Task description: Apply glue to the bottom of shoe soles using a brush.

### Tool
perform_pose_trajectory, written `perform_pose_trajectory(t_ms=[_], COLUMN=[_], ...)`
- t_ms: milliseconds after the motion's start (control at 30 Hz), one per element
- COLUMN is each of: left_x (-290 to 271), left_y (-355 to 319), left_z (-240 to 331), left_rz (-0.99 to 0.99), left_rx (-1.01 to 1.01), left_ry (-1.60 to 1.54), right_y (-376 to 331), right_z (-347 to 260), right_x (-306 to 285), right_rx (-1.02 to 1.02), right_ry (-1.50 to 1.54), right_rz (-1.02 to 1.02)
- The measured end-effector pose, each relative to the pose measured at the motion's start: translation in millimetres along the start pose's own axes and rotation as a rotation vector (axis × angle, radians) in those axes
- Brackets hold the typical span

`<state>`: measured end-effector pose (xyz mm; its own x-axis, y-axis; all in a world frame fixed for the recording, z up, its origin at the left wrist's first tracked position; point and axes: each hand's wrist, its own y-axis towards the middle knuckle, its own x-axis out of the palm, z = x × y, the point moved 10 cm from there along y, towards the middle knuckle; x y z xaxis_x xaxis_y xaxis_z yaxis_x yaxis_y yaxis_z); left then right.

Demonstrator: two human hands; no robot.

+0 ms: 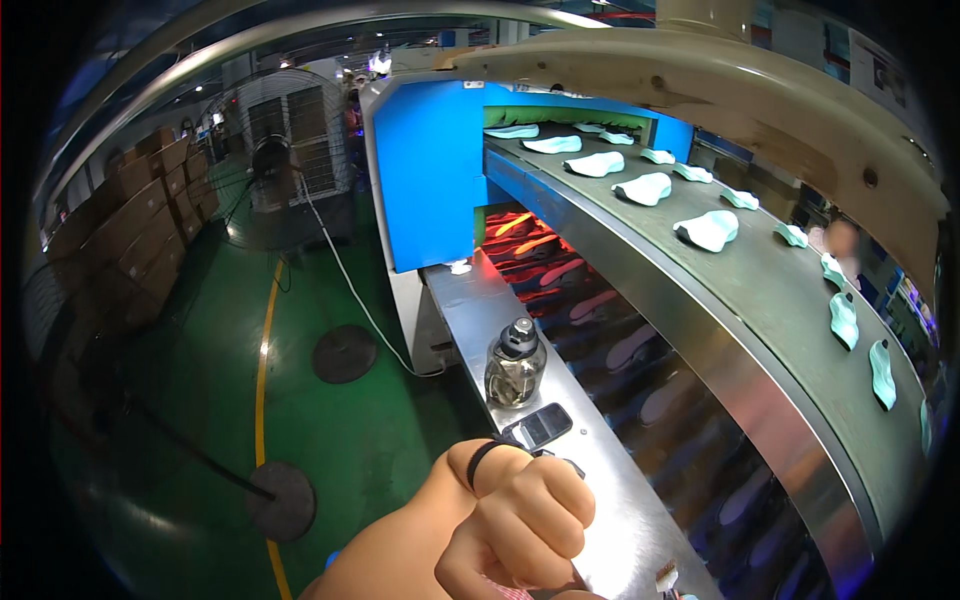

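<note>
My left hand (528, 520) is closed in a fist at the lower middle, knuckles up, with a dark band on the wrist; the inside is hidden. Pink checked fabric (508, 591) shows just below it. Under and beyond the fist runs a metal ledge (620, 510). A dark phone (541, 427) lies on it by the wrist, and a bottle (516, 368) with a black cap stands behind. Part of another black thing is hidden by the fist. A small brush (667, 576) lies at the ledge's near end. My right hand is not in view.
Mint-green shoe soles (712, 231) lie on a dark conveyor belt (765, 290) from a blue machine (425, 170). Below, more soles pass under red light. Left are a fan (272, 160), round black bases (282, 500) and stacked cartons (130, 215). A person (840, 240) stands beyond the belt.
</note>
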<state>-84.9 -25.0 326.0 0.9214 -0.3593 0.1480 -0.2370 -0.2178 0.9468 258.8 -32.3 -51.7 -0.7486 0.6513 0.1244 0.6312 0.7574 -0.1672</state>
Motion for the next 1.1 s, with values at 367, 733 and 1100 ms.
perform_pose_trajectory(t_ms=[367,733,1100], left_x=[38,118,289], left_y=[-24,-46,-158], left_z=[-17,-163,-417], left_rz=[-0.33,-0.6,-1.494], left_rx=[-0.087,-0.515,-0.54], left_ry=[-0.398,-0.127,0.819], right_y=[-16,-31,-2], right_z=[11,-15,80], right_x=[-47,-51,-118], right_rx=[-0.046,-0.027,0.04], right_ry=[0.137,0.396,0.445], right_rz=[0.083,0.146,0.244])
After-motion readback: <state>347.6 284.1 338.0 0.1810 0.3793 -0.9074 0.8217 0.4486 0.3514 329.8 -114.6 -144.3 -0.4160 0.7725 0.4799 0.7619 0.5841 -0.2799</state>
